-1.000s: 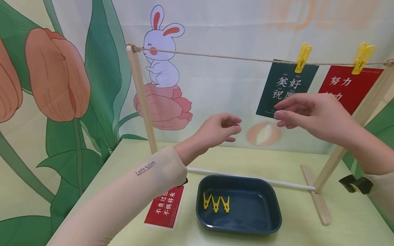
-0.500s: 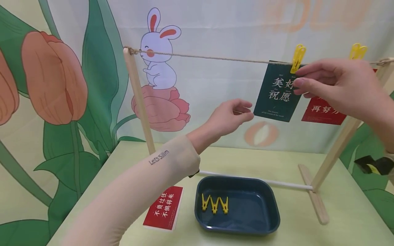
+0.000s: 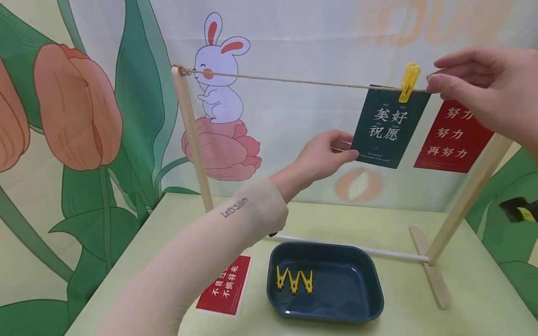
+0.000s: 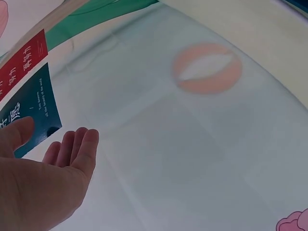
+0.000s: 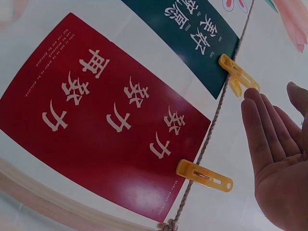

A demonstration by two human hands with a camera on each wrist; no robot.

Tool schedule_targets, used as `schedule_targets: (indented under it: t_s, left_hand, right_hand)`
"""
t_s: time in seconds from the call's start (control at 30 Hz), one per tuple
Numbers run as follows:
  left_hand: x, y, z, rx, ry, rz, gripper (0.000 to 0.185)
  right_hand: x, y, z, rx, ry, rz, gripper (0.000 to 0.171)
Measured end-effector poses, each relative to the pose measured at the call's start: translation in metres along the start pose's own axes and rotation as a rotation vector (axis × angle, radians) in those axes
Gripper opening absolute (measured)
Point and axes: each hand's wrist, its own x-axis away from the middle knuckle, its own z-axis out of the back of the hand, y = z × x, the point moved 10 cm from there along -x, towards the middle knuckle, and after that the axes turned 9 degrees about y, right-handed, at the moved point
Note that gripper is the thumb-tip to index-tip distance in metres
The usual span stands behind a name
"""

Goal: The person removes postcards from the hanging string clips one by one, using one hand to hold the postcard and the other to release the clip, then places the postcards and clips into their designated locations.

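A dark green card hangs from a rope by a yellow clip. My left hand is raised to the card's lower left corner, fingers relaxed, the fingertips at its edge. In the left wrist view the left hand lies open with the thumb against the green card. My right hand hovers at the rope just right of the clip, holding nothing. The right wrist view shows the right hand with straight fingers beside the clip. A red card hangs beside it from a second clip.
A dark blue tray on the green table holds three yellow clips. Another red card lies flat to its left. Wooden posts carry the rope, joined by a white rod at the base.
My right hand rose from the green card's lower edge up to the rope beside the yellow clip. My left hand moved right and up to the card's lower left corner.
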Motion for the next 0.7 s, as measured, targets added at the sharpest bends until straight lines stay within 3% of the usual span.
schedule_targets:
  t_s: [0.13,0.5,0.7]
  left_hand:
    - [-0.002,0.000,-0.004,0.011,-0.003,0.002,0.038]
    - [-0.003,0.008,-0.014,0.046,-0.017,-0.040,0.023]
    - [-0.004,0.009,-0.017,0.120,-0.034,-0.025,0.022]
  right_hand:
    - [-0.004,-0.001,-0.001,0.031,-0.004,0.026,0.053]
    - [-0.016,-0.005,-0.025,0.136,-0.141,0.103,0.060]
    - [-0.024,-0.001,-0.035,0.148,-0.195,0.089,0.059]
